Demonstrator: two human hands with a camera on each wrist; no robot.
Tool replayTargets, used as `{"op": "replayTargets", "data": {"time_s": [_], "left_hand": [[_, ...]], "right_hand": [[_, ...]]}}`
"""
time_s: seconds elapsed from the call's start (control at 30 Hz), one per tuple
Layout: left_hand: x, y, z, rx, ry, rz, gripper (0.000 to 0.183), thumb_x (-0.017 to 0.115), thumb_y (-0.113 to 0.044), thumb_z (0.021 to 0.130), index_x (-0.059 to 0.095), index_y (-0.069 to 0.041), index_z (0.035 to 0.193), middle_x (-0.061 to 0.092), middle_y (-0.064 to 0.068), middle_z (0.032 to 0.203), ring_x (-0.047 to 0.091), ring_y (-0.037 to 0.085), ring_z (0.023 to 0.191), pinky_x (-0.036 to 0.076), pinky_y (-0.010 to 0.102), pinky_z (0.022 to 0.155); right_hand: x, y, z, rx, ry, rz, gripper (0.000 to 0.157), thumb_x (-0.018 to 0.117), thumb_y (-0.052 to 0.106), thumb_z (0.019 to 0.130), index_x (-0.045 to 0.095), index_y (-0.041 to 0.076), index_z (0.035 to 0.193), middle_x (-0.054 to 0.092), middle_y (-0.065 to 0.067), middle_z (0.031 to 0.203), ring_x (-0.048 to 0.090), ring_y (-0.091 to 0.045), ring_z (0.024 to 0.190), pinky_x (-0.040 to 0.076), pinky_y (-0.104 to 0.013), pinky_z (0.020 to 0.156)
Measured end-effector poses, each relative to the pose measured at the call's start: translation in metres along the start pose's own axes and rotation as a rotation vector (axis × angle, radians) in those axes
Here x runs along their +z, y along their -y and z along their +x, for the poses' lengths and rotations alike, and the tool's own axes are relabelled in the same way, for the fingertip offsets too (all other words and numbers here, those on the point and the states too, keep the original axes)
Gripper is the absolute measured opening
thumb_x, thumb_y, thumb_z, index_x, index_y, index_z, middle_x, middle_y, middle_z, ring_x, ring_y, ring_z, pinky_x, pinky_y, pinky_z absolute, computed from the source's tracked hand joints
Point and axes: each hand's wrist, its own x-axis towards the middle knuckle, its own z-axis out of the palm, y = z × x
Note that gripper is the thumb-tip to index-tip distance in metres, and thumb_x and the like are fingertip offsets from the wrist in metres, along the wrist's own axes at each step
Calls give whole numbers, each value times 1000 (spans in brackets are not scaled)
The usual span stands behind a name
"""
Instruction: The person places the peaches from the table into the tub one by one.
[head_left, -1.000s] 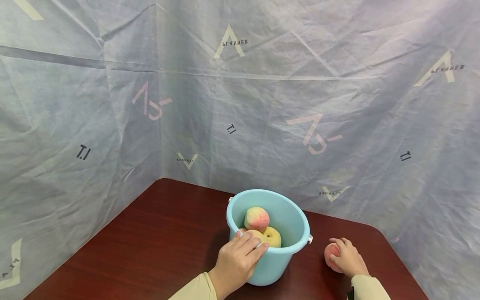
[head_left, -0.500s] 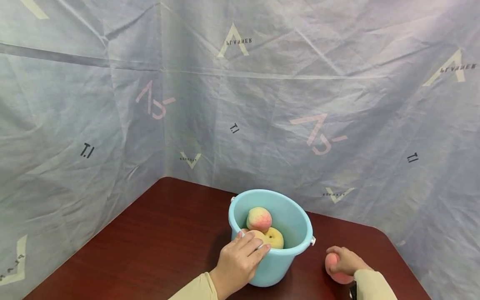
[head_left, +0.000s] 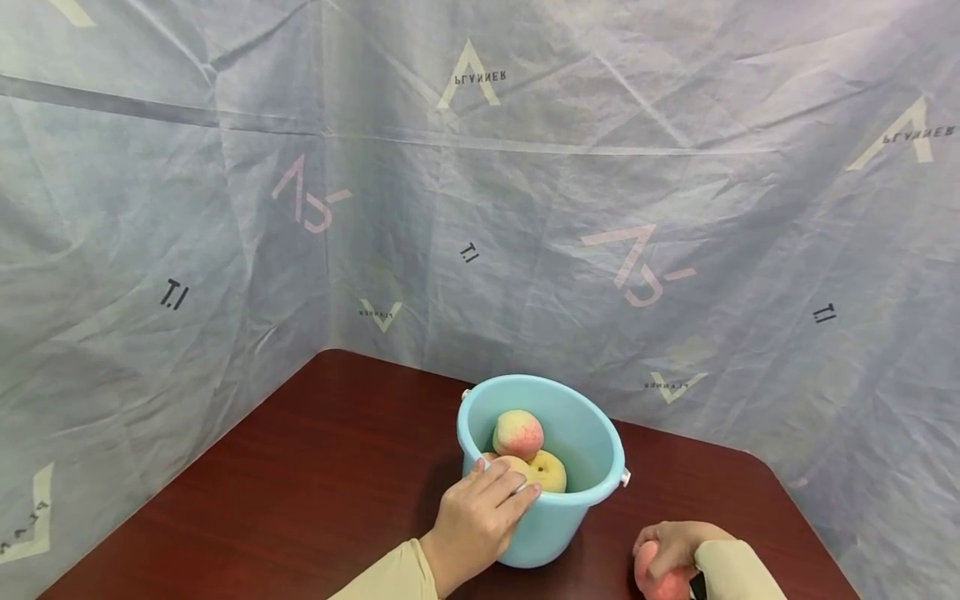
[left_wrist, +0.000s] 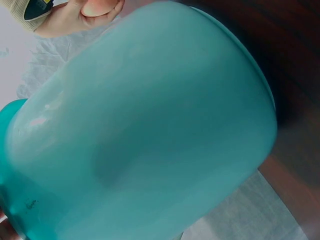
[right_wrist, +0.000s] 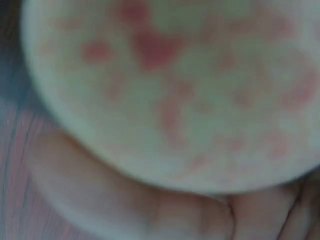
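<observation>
A light blue bucket (head_left: 551,529) stands on the table, with several peaches in it; a pink and yellow peach (head_left: 518,434) lies on top and a yellow one (head_left: 547,472) beside it. My left hand (head_left: 474,517) grips the bucket's near rim, its fingers hooked over the edge. To the right of the bucket, my right hand (head_left: 678,546) holds a pink peach (head_left: 651,573), its fingers curled round the fruit. Up close in the right wrist view, that peach (right_wrist: 175,90) shows pale skin with red speckles above the fingers. The bucket's wall (left_wrist: 150,125) fills most of the left wrist view.
The dark red-brown table (head_left: 300,492) stretches out to the left of the bucket. Grey printed cloth (head_left: 525,208) hangs along its back and sides. A white handle knob (head_left: 626,477) sticks out from the bucket's right side.
My right hand has turned over the peach and drawn it toward the near edge, slightly left. The left hand keeps its hold on the bucket rim.
</observation>
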Motion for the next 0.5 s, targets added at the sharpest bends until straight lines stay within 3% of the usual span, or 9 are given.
{"op": "replayTargets", "data": {"time_s": [0.03, 0.13, 0.2, 0.27, 0.4, 0.43, 0.5], "left_hand": [[1, 0, -1, -1, 0, -3, 36, 43, -11, 101, 76, -17, 88, 66, -4, 84, 66, 16, 85, 53, 31, 80], [2, 0, -3, -7, 0, -14, 35, 43, -12, 101, 76, -18, 89, 66, -4, 85, 66, 16, 86, 53, 32, 81], [3, 0, -4, -13, 4, -18, 35, 43, -12, 101, 76, -18, 89, 66, -4, 85, 66, 16, 87, 52, 33, 82], [3, -1, -5, -18, 12, -16, 35, 43, -13, 101, 76, -18, 90, 67, -4, 86, 66, 15, 87, 53, 33, 82], [3, -1, -5, -26, 17, -22, 36, 43, -13, 102, 76, -18, 90, 67, -4, 86, 66, 15, 87, 53, 33, 83], [3, -1, -4, -27, 16, -24, 36, 43, -13, 102, 76, -18, 90, 67, -4, 85, 66, 15, 87, 53, 33, 82], [3, -1, -4, -27, 14, -27, 35, 43, -13, 101, 76, -18, 90, 66, -4, 85, 65, 15, 85, 53, 32, 82]], "right_hand": [[3, 4, -3, -5, 19, 5, 20, 61, 7, 64, 56, 9, 83, 47, 5, 73, 40, -10, 67, 36, -25, 59], [7, 10, -6, 43, 28, 7, 27, 61, 6, 67, 60, 11, 93, 54, 4, 82, 48, -11, 74, 45, -27, 67], [9, 11, -6, 34, 29, -6, 26, 60, 4, 66, 57, -2, 91, 52, 3, 78, 45, -11, 71, 42, -27, 63], [8, 10, -6, 59, -15, -54, 33, 61, 5, 67, 58, -3, 99, 55, 0, 86, 51, -13, 76, 48, -30, 69], [9, 17, -17, 29, -49, -69, 28, 59, 3, 63, 60, 6, 90, 53, 3, 78, 45, -12, 70, 40, -26, 61], [8, 19, -19, 35, -44, -25, 30, 56, 2, 62, 59, 13, 89, 51, 3, 75, 42, -11, 67, 38, -26, 59], [5, 24, -23, 26, -36, 30, 29, 53, 0, 59, 56, 13, 85, 46, 3, 71, 36, -12, 64, 32, -26, 56]]}}
